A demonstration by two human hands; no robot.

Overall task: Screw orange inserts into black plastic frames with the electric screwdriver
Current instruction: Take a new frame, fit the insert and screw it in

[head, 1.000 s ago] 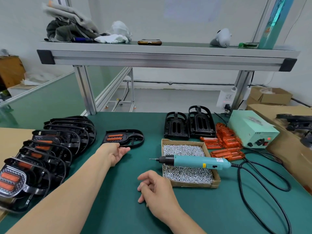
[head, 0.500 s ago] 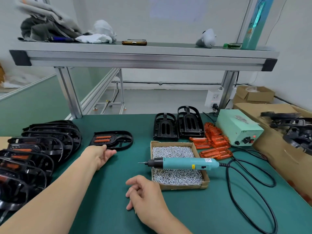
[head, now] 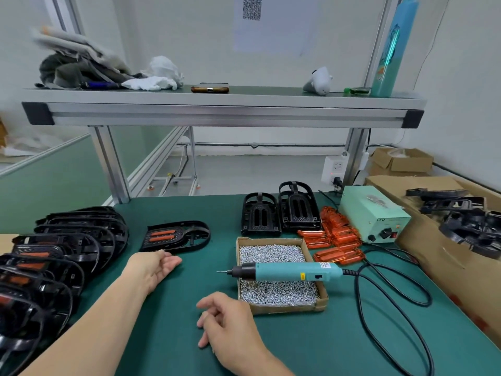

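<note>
A black frame (head: 187, 236) with two orange inserts lies flat on the green mat. My left hand (head: 151, 267) rests just in front of it, fingers relaxed and holding nothing. My right hand (head: 227, 321) lies on the mat with loosely curled fingers, empty, left of the cardboard box of screws (head: 322, 301). The teal electric screwdriver (head: 287, 271) lies across that box, tip pointing left. Loose orange inserts (head: 336, 240) are piled to the box's right. Two empty black frames (head: 282, 213) stand behind the box.
A row of black frames with inserts (head: 54, 256) overlaps at the left. A pale green power supply (head: 374, 213) sits at the right, its black cable (head: 379, 308) looping over the mat. A cardboard box with black parts (head: 466, 221) stands at far right. A shelf (head: 217, 112) spans overhead.
The view has tilted upward and shifted slightly. My left hand has drawn back a little from the black frame. My right hand stays on the mat.
</note>
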